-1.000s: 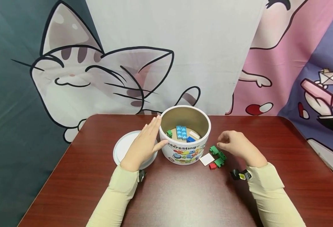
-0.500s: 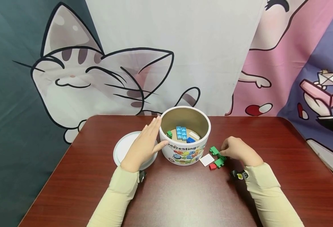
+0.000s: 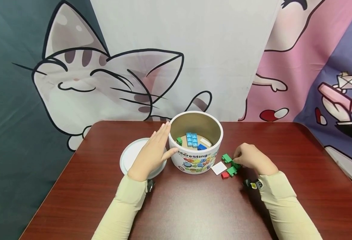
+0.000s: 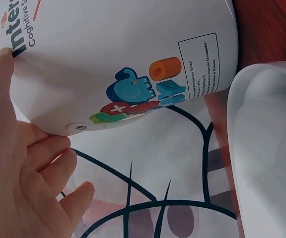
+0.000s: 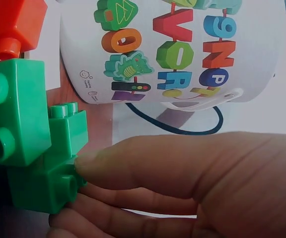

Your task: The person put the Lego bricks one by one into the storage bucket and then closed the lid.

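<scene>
My left hand (image 3: 150, 155) lies with straight fingers along the left side of a white printed bucket (image 3: 191, 163), thumb across its front. In the left wrist view its fingertips touch the bucket's wall. Beside the bucket on the right, my right hand (image 3: 252, 160) pinches a green toy building brick (image 5: 36, 191) between thumb and fingers, down at the table. Two more green bricks, one nearer (image 5: 19, 111) and one farther (image 5: 71, 131), lie against it. A red brick (image 3: 225, 175) and a white square piece (image 3: 219, 168) lie close by.
Inside the bucket are two light blue pieces (image 3: 192, 140), a darker blue brick (image 3: 202, 147), a green brick (image 3: 179, 141) and a white piece (image 3: 206, 142). A white lid (image 3: 129, 156) lies left of the bucket, partly under my left hand. Printed cloth hangs behind the brown table (image 3: 194, 206).
My right hand has come down and slightly toward me onto the green bricks, and its thumb and fingers have closed on one. My left hand and the bucket stay put.
</scene>
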`<action>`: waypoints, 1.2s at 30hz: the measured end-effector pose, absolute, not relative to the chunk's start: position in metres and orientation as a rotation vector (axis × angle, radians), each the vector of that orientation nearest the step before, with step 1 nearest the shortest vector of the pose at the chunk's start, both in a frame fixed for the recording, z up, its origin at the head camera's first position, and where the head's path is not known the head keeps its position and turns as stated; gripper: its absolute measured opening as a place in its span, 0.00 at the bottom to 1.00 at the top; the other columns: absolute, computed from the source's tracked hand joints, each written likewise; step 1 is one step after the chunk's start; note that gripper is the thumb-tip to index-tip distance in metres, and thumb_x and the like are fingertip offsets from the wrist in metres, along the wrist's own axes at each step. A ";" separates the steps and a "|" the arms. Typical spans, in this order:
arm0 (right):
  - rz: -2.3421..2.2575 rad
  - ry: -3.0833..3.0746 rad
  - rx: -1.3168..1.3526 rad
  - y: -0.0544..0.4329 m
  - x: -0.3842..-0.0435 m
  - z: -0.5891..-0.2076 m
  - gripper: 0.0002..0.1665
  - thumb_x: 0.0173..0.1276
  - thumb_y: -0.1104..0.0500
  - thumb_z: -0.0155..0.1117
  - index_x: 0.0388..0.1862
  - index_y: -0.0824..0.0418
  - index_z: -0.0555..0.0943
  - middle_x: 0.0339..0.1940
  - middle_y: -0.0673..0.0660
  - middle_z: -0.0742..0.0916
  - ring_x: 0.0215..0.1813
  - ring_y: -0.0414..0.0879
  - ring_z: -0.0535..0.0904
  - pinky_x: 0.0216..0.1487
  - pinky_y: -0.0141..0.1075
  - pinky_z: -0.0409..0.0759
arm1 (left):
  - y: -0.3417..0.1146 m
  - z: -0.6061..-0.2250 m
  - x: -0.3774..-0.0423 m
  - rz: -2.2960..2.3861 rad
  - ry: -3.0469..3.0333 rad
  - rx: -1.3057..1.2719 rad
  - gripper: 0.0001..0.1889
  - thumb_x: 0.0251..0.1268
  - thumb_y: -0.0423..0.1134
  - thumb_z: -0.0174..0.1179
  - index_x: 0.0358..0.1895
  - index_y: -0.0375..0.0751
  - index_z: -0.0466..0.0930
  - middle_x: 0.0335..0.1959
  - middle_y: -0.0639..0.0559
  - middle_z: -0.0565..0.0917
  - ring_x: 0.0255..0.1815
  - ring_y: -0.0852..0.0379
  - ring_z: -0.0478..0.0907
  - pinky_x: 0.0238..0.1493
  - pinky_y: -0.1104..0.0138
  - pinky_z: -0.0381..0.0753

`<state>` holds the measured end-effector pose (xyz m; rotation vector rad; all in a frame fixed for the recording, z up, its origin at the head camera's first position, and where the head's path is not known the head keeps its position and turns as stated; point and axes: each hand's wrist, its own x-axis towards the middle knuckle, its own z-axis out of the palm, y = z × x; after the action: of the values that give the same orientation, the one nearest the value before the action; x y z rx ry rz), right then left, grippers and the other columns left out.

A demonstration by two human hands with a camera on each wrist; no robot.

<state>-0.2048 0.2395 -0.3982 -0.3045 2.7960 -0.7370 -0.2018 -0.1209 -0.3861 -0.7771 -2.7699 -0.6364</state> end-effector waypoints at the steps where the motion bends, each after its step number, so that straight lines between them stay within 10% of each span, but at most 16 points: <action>1: -0.732 2.804 -0.305 0.239 -0.205 -0.398 0.03 0.58 0.66 0.71 0.30 0.66 0.89 0.24 0.54 0.85 0.25 0.46 0.77 0.26 0.38 0.80 | -0.121 -0.386 -0.202 -0.637 -2.770 -0.777 0.46 0.75 0.61 0.54 0.82 0.37 0.46 0.83 0.44 0.52 0.83 0.51 0.45 0.80 0.51 0.49; 36: -0.937 3.096 -0.383 0.236 -0.195 -0.362 0.07 0.63 0.68 0.65 0.38 0.66 0.87 0.29 0.54 0.89 0.33 0.48 0.84 0.40 0.44 0.82 | -0.121 -0.385 -0.202 -0.625 -2.786 -0.777 0.46 0.75 0.59 0.55 0.82 0.36 0.45 0.83 0.44 0.51 0.83 0.52 0.45 0.81 0.52 0.48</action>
<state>-0.1947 0.2363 -0.3617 -0.3826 3.0960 -0.9366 -0.2025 -0.1207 -0.3846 -0.7770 -2.7859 -0.6254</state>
